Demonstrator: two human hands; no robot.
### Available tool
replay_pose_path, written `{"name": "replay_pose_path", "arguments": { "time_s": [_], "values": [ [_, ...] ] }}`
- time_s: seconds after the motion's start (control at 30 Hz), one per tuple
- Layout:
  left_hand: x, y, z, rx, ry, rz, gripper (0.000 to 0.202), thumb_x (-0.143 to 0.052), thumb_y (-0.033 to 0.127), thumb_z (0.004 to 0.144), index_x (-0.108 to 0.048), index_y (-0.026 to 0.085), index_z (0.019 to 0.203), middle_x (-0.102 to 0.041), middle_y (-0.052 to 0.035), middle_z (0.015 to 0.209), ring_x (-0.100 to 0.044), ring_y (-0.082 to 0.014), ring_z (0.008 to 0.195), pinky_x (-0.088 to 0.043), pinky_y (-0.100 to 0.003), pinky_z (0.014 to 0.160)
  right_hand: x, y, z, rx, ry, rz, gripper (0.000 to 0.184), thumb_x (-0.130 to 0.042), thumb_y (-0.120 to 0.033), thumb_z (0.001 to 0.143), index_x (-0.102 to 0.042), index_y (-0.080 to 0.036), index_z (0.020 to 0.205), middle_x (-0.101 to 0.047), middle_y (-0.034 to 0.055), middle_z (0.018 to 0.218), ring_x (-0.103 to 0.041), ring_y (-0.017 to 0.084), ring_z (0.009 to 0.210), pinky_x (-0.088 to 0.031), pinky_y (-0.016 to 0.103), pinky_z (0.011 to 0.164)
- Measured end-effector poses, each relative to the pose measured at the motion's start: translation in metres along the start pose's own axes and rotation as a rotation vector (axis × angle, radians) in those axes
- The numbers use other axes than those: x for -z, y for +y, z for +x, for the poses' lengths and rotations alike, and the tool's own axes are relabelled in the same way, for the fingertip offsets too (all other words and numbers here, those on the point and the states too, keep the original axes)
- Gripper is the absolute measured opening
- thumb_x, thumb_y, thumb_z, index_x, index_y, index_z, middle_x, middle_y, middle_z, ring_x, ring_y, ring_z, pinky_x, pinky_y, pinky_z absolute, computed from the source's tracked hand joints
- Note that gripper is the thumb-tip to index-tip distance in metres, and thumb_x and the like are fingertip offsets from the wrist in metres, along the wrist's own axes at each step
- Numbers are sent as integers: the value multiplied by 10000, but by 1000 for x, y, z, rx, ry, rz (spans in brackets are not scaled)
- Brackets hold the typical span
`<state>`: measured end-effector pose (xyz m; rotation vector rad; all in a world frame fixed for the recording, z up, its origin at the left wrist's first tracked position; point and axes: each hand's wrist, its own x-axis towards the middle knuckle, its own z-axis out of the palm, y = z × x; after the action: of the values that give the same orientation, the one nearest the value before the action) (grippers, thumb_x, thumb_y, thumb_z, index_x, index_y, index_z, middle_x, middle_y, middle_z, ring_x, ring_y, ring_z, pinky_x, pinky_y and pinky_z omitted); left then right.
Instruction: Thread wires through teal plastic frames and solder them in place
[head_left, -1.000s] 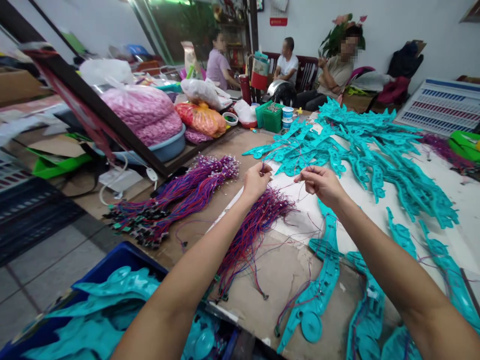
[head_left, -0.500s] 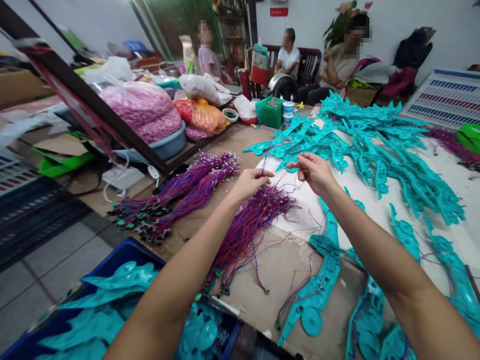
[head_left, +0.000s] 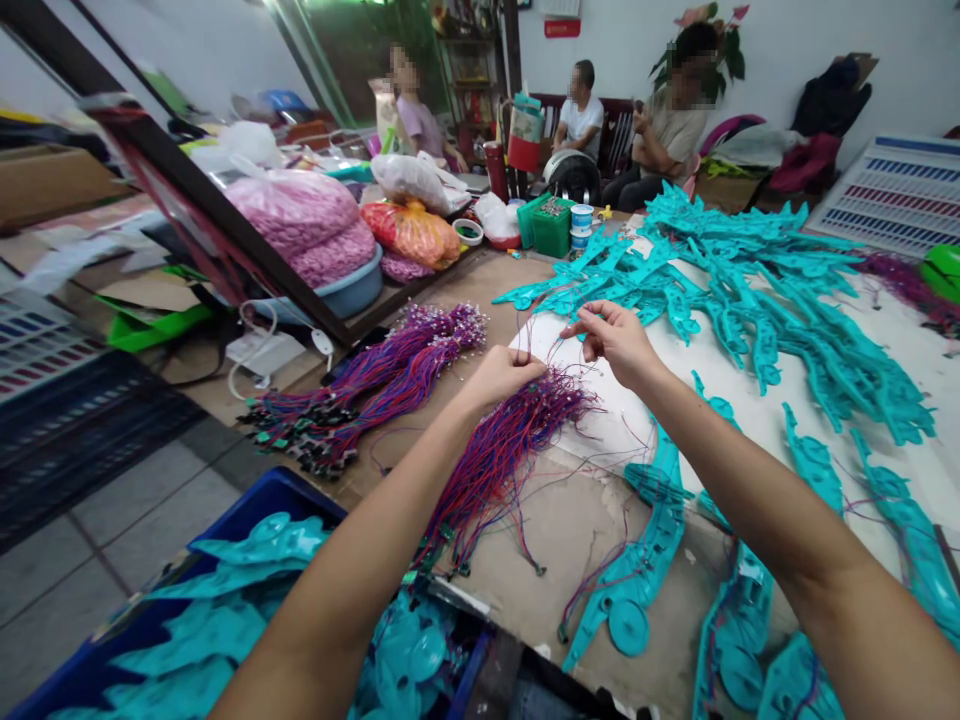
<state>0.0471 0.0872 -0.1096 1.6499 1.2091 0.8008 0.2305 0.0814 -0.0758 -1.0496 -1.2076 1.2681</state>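
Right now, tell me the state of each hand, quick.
Left hand: closed, pinching thin wires.
Right hand: closed in a pinch, also on thin wires; how many strands cannot be told.

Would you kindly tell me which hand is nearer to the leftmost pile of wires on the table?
Left. The left hand is just right of the leftmost pile of wires, not touching it; the right hand is farther to the right, past the left hand.

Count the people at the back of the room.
3: person in purple at left, near the shelf; person in white in the middle, by a bench; person in beige at right, before the plant. Clutter may hide others.
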Motion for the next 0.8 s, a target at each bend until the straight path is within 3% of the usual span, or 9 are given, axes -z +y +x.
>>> {"name": "replay_pose_path", "arguments": {
  "time_s": [0.1, 0.2, 0.3, 0.4, 0.5, 0.63, 0.7, 0.8],
  "values": [
    [-6, 7, -5, 29, -38, 17, 242, -638, 242, 687, -544, 162, 480, -446, 38, 439, -352, -79, 444, -238, -235, 473, -7, -7, -4, 51, -127, 66, 239, -648, -363, 864, -481, -197, 820, -698, -21, 696, -488, 37, 362, -335, 177, 380],
    [-9, 16, -9, 7, -99, 44, 299, -576, 230, 725, -450, 172, 461, -354, 61, 438, -278, -65, 444, -203, -237, 484, -7, -9, -2, 109, -138, 103, 283, -669, -411, 845, -478, -203, 840, -685, -37, 695, -505, 40, 389, -341, 174, 384],
    [-8, 21, -9, -26, -141, 50, 309, -540, 237, 769, -440, 172, 483, -355, 60, 461, -284, -68, 460, -215, -239, 504, -5, -5, -1, 18, -136, 24, 292, -694, -392, 822, -475, -199, 818, -628, -55, 572, -496, 60, 365, -289, 180, 350],
    [-9, 21, -5, 9, -85, 76, 317, -513, 215, 793, -435, 175, 489, -362, 57, 461, -300, -74, 459, -218, -245, 511, -8, -4, -6, -60, -241, 101, 285, -699, -362, 817, -466, -197, 805, -567, -78, 516, -444, 46, 359, -263, 169, 369],
    [-12, 20, -1, 59, -17, 151, 352, -515, 174, 790, -387, 186, 462, -318, 68, 436, -270, -73, 446, -203, -255, 509, -10, -13, -6, 19, -305, 244, 276, -704, -344, 814, -466, -205, 825, -513, -106, 513, -390, 30, 369, -264, 163, 399],
    [-1, 18, 4, 18, -57, 268, 374, -567, 212, 794, -436, 171, 446, -349, 62, 429, -323, -80, 468, -234, -250, 520, 7, -34, 9, 203, -118, 151, 235, -675, -354, 849, -480, -223, 850, -539, -88, 574, -438, 48, 425, -323, 179, 426],
    [16, 18, 8, -2, 2, 249, 312, -597, 237, 791, -527, 155, 498, -428, 46, 451, -405, -94, 500, -280, -234, 521, 25, -44, 17, 286, -3, 7, 205, -665, -349, 858, -508, -220, 837, -562, -69, 605, -481, 58, 470, -366, 183, 450],
    [51, 23, 20, 24, 105, 56, 163, -627, 235, 793, -642, 135, 665, -586, 0, 560, -519, -108, 542, -364, -212, 517, 56, -57, 24, 419, 110, -229, 139, -687, -270, 837, -573, -195, 809, -588, -41, 640, -556, 75, 564, -455, 199, 546]
  ]
}}
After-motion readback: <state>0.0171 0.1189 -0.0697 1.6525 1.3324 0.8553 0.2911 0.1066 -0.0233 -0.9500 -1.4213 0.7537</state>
